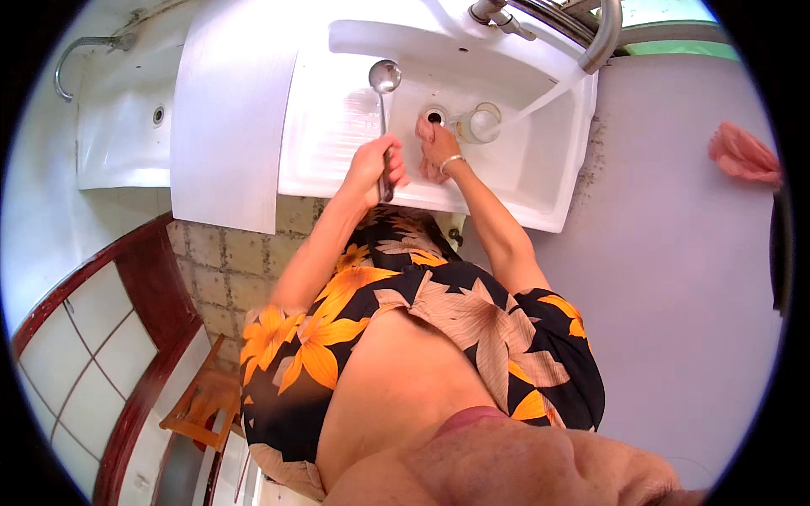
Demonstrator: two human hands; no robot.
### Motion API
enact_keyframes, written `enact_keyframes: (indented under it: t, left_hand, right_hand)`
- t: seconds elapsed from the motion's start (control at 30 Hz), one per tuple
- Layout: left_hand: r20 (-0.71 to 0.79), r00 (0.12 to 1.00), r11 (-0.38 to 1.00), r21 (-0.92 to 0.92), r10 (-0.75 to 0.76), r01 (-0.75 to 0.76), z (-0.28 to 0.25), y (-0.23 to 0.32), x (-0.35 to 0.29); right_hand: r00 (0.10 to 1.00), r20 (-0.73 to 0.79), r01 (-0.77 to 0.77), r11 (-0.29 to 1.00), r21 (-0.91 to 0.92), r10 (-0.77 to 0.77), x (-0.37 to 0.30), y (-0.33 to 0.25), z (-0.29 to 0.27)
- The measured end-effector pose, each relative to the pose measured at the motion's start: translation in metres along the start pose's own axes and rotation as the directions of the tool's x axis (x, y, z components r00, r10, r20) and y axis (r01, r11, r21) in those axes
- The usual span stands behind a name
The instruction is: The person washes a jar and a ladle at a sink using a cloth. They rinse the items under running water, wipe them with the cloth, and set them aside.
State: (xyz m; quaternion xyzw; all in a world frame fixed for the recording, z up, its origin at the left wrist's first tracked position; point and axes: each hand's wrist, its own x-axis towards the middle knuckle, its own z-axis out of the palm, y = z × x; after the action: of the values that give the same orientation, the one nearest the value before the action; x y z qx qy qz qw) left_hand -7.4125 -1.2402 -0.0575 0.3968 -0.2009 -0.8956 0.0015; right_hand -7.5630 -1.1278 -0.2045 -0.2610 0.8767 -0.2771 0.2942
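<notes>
My left hand [375, 171] is closed around the dark handle of a ladle [386, 78]. Its round metal bowl points away from me, over the ribbed left part of the white sink [291, 173]. Inside the basin, my right hand [440, 150] is closed on a thin, crumpled pink cloth [429, 173], partly hidden by the fingers. A clear glass [483, 124] sits in the basin just right of that hand, near the drain [434, 116]. Running water [540, 103] slants from the faucet [604, 42] towards the glass.
Left of the basin lies a white board [232, 118], with a second sink [122, 143] and curved tap [80, 42] beyond it. A crumpled pink cloth or bag [744, 154] lies on the grey surface [666, 253] at right. Behind me on the left stands a wooden stool [202, 396].
</notes>
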Motion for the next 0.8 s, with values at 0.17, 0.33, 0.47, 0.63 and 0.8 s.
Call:
enact_keyframes:
  t: [0.17,0.33,0.47,0.63,0.8]
  left_hand:
    - [0.151,0.978,0.967,-0.187,-0.143,0.17,0.033,-0.034,0.102]
    - [-0.01,0.987,0.947,-0.283,-0.162,0.152,0.092,-0.089,0.173]
    - [-0.073,0.978,0.945,-0.28,-0.196,0.169,0.113,-0.089,0.158]
    - [0.072,0.991,0.98,-0.157,-0.114,0.124,0.121,-0.077,0.109]
    - [0.262,0.96,0.974,-0.168,-0.102,0.149,0.047,-0.06,0.05]
  right_hand:
    - [0.947,0.307,0.165,0.963,-0.215,-0.094,-0.04,0.028,-0.051]
    - [0.988,-0.125,0.001,0.817,0.576,0.086,-0.062,0.047,-0.133]
    - [0.869,-0.48,0.395,0.749,0.532,-0.118,-0.066,-0.029,-0.226]
    - [0.835,-0.418,0.549,0.499,0.671,-0.357,-0.047,-0.138,-0.279]
    - [0.884,-0.343,0.466,0.547,0.695,-0.318,-0.024,-0.216,-0.211]
